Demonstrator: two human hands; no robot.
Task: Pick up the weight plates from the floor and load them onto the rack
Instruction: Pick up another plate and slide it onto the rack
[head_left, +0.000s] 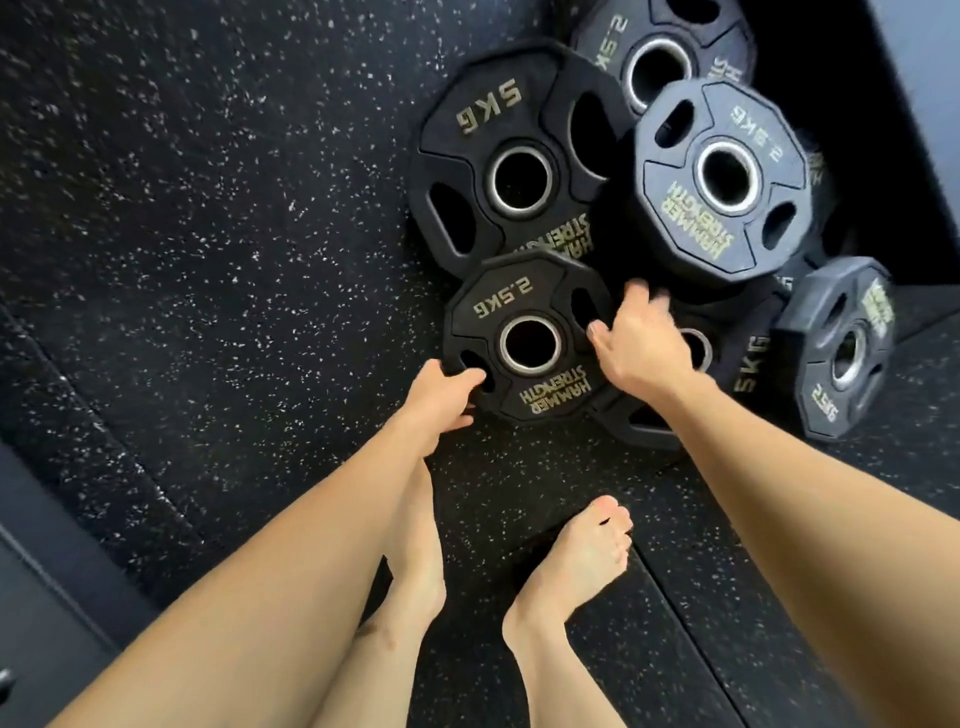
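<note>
Several black weight plates lie in a heap on the speckled rubber floor. The nearest is a 2.5 kg plate (524, 332), partly resting on a 5 kg plate (498, 150) behind it. My left hand (441, 397) grips its lower left edge, fingers hooked through a grip slot. My right hand (636, 338) holds its right edge, fingers curled over the rim and blurred. Another 5 kg plate (737, 358) lies mostly hidden under my right hand. A 2.5 kg plate (727, 182) sits on top of the heap, and another (841, 348) tilts at the right. No rack shows.
One more 2.5 kg plate (660, 47) lies at the top edge. My bare feet (571, 561) stand just below the heap. A dark raised platform edge (914, 130) runs at the right, and a dark object (47, 571) fills the lower left corner.
</note>
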